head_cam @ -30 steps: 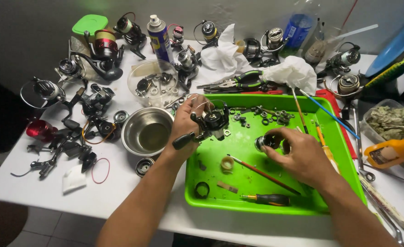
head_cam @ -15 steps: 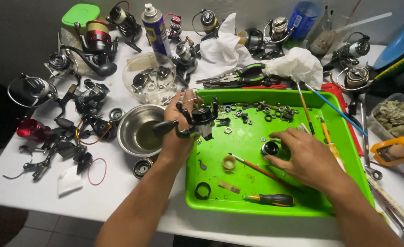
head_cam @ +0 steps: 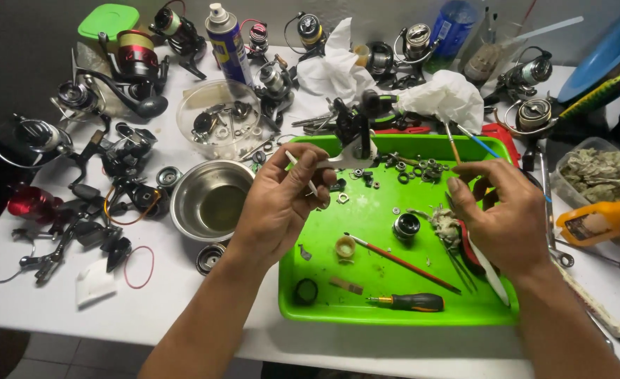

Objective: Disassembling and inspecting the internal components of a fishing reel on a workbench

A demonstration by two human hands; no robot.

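Green tray (head_cam: 394,312) crowded with loose parts; left hand (head_cam: 278,203) grips the reel body (head_cam: 355,137) above the tray's far edge; right hand (head_cam: 510,217) half-curled, empty, hovering over the tray's right side; risk: weak grip drops the reel, scattering small washers (head_cam: 422,168).

Looks like a home repair bench for fishing gear, prob a hobby setup. White table (head_cam: 149,316) crammed w/ taken-apart fishing reels (head_cam: 131,60), a spray can (head_cam: 227,43), a green tray (head_cam: 366,312) of small parts, a screwdriver (head_cam: 409,302), a steel bowl (head_cam: 212,200), brushes, rags etc.
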